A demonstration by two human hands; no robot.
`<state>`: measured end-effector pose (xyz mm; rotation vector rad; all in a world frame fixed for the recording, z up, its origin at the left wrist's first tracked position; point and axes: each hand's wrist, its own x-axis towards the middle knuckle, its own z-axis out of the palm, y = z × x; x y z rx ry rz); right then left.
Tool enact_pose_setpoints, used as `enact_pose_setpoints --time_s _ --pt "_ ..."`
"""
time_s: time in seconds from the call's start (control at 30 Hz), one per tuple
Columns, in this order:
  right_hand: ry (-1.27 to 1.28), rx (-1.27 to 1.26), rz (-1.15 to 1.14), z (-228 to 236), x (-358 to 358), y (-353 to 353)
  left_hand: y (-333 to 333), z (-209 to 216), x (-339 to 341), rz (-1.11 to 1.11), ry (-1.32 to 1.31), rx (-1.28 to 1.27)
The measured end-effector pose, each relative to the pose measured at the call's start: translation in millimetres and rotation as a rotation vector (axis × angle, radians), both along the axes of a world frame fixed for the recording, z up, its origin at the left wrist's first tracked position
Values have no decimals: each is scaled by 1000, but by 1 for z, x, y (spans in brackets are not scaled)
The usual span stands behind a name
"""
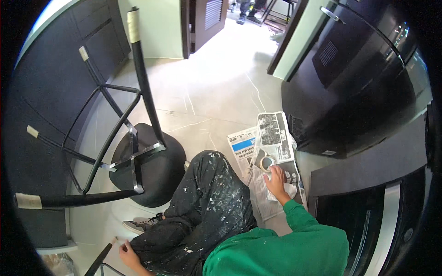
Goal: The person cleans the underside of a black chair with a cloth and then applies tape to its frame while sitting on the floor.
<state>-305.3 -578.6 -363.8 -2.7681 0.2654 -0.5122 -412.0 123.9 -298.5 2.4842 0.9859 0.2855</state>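
Observation:
A roll of masking tape lies on spread newspaper to my right. My right hand is closed on the near edge of the roll, with the green sleeve behind it. Low at the left, my left hand has its fingers curled in beside the taped tip of a black stool leg; whether anything is pinched in them is hidden. An upturned bar stool stands on its dark seat at the left, its leg ends wrapped in pale tape.
Dark cabinets line the left, and a glossy black appliance stands at the right. Crumpled white material lies on the newspaper by my right wrist. Beyond the doorway, a person's legs show beside another stool.

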Motion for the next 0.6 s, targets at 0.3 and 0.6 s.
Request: enact_pose_setpoints --time_s 0.3,0.6 --pt "114 -24 0 -27 40 0 -47 26 -15 177 -23 70" --pt "187 -40 -189 -38 50 -7 -100 38 -8 222 33 431"
